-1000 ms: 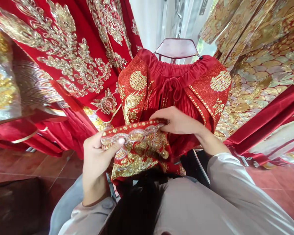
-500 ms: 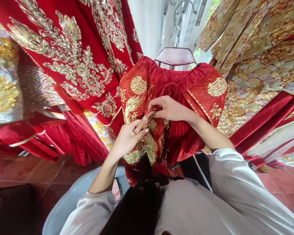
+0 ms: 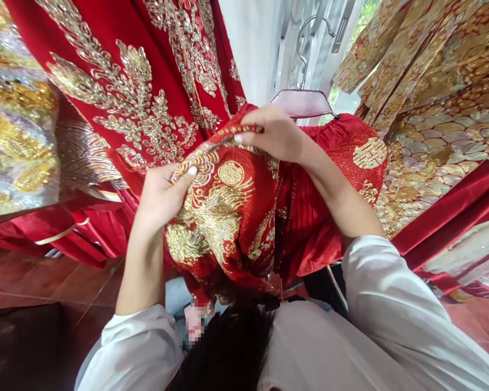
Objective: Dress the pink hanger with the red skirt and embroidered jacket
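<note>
A red jacket with gold embroidery [image 3: 224,206] is stretched between my two hands at chest height. My left hand [image 3: 158,195] pinches its patterned edge, thumb on top, left of centre. Higher up and to the right, my right hand [image 3: 275,133] grips the same edge with curled fingers, some of them out of sight. Behind it hangs a red gathered skirt [image 3: 313,217] with round gold emblems, partly covered by the jacket and my right arm. A hanger [image 3: 303,103] with a metal hook carries the skirt. The jacket's lower part bunches near my lap in shadow.
To the left hangs a red garment with gold sequin sprays [image 3: 146,98], beside a gold and silver one [image 3: 20,125]. On the right are gold scale-patterned garments [image 3: 436,108]. Reddish floor tiles [image 3: 12,277] show below, with a dark object [image 3: 24,342] at lower left.
My hands have moved apart: the left to the left and up, the right upward. The jacket edge, bunched before, is now pulled out and its embroidered panel shows. The view has shifted slightly.
</note>
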Motion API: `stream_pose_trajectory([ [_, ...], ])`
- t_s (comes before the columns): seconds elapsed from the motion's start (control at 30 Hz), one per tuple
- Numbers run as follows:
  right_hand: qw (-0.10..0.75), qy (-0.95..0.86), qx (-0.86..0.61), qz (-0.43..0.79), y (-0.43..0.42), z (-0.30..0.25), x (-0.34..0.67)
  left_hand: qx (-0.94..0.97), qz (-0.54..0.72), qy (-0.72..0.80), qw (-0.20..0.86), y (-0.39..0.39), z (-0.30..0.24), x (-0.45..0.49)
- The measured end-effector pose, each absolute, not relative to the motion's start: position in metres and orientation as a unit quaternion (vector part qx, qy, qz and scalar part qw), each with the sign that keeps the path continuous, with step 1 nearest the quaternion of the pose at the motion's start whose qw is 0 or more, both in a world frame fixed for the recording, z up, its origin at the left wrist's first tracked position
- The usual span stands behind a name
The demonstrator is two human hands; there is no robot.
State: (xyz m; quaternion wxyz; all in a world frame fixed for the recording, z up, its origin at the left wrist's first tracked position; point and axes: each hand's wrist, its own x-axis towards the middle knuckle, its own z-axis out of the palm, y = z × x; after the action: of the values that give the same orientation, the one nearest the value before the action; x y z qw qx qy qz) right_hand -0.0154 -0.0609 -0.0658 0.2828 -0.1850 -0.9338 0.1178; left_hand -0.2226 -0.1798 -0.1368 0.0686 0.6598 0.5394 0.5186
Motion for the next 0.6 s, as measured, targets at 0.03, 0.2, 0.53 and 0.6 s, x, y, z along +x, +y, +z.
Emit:
stream_pose_trajectory([
  [0.03,0.314,-0.923,-0.209,0.072,-0.059,-0.060,-0.023,0.658,0.512,0.550,0.046,-0.176,-0.129,-0.227],
  [0.2,0.328,-0.870,-0.369,0.005,-0.039,-0.060,-0.054,0.644,0.456,0.614,-0.018,-0.158,-0.107,-0.241],
  [0.53,0.302,-0.905,-0.292,-0.066,-0.051,-0.060,-0.016,0.674,0.502,0.541,-0.041,-0.082,-0.128,-0.251],
  [0.6,0.326,-0.901,-0.282,-0.057,-0.051,-0.067,-0.011,0.688,0.515,0.511,-0.015,-0.051,-0.132,-0.242],
])
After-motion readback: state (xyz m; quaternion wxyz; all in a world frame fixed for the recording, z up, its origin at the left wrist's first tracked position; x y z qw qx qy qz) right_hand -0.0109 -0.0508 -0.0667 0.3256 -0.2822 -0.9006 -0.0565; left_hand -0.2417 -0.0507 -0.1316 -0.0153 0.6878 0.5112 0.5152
